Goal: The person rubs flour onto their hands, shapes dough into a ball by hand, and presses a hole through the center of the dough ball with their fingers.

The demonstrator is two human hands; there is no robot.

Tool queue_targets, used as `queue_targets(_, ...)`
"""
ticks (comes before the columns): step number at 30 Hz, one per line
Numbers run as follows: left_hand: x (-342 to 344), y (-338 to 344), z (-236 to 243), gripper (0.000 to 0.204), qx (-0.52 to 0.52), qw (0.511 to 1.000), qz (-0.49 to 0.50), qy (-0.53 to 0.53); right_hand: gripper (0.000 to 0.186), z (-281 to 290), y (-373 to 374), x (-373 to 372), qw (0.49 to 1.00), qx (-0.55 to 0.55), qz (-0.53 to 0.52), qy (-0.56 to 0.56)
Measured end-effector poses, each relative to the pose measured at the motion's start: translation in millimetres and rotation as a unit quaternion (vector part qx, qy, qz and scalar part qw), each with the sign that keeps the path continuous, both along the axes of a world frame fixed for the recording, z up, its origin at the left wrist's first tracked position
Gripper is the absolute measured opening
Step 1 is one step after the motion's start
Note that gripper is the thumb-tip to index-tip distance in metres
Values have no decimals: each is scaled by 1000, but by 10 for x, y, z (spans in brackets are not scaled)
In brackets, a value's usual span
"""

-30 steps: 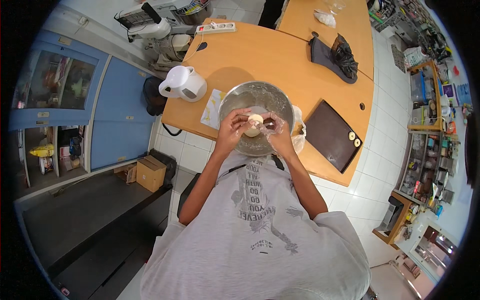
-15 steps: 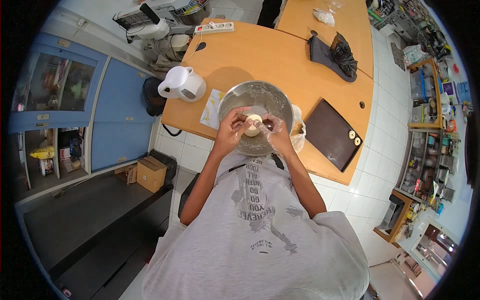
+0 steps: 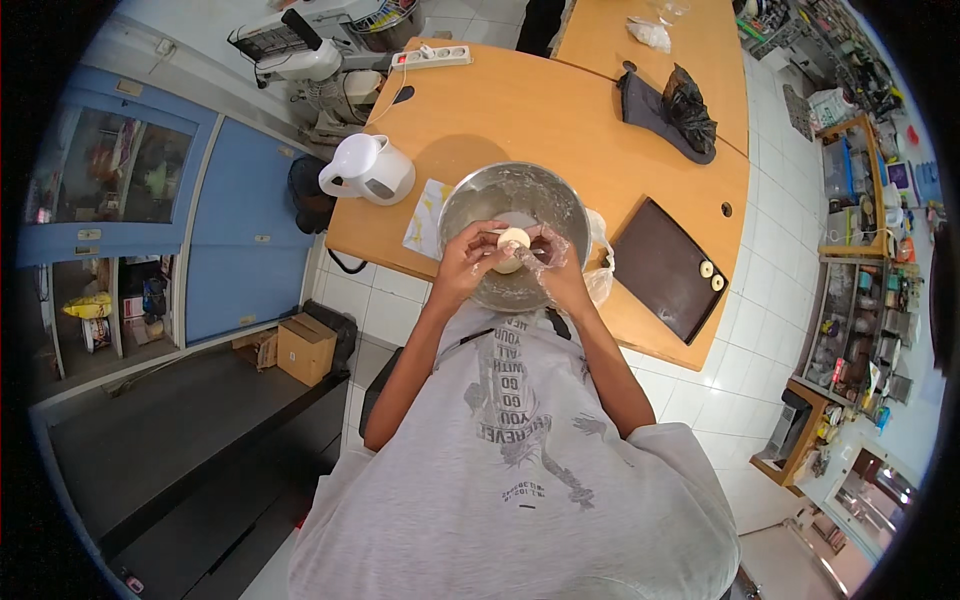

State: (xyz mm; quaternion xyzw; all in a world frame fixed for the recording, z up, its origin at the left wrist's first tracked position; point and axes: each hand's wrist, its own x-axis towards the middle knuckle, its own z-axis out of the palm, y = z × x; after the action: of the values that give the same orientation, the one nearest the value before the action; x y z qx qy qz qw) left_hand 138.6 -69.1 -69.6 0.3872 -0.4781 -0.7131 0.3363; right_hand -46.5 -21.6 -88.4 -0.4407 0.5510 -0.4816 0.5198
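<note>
Between the fingertips of both hands is a small pale round piece of dough point(image 3: 514, 238), held above a steel mixing bowl point(image 3: 464, 200). My left hand point(image 3: 466, 264) grips its left side with bent fingers. From the right, my right hand point(image 3: 558, 266) pinches it, thumb and fingers smeared with white dough or flour. Inside the bowl, the wall has pale residue, and something whitish lies under the hands, mostly hidden by them. To the right, a dark rectangular baking tray point(image 3: 650, 270) carries two small dough rings point(image 3: 706, 269) near its right edge.
Left of the bowl stands a white electric kettle point(image 3: 368, 168) beside a patterned paper point(image 3: 424, 222). A clear plastic bag point(image 3: 600, 262) lies against the bowl's right side. Farther back are a power strip point(image 3: 432, 57) and a black plastic bag point(image 3: 688, 112) on a dark cloth item.
The view has shifted very slightly. Both hands stay over the bowl with the dough between them, and the fingers have moved only a little around it.
</note>
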Motion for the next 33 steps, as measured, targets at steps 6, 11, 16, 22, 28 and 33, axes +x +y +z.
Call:
queue_targets(6,-16,22,-43,43,-52,998,37,4,24,-32,9,-7,998,-26,-9,-56)
queue_targets(11,8,-1,-34,41,-53,998,14,-26,23,75,26,13,998,-10,4,64)
queue_targets(16,34,-10,-5,40,-75,996,-16,-52,24,120,26,44,999,0,-2,39)
queue_targets(22,24,-22,94,41,-59,996,-16,-70,23,113,39,39,1000,27,-2,6)
queue_targets(28,-47,27,50,40,-67,997,4,-45,21,119,42,14,999,2,21,41)
queue_targets(33,-36,27,22,39,-45,999,12,-6,22,11,35,10,1000,4,-14,17)
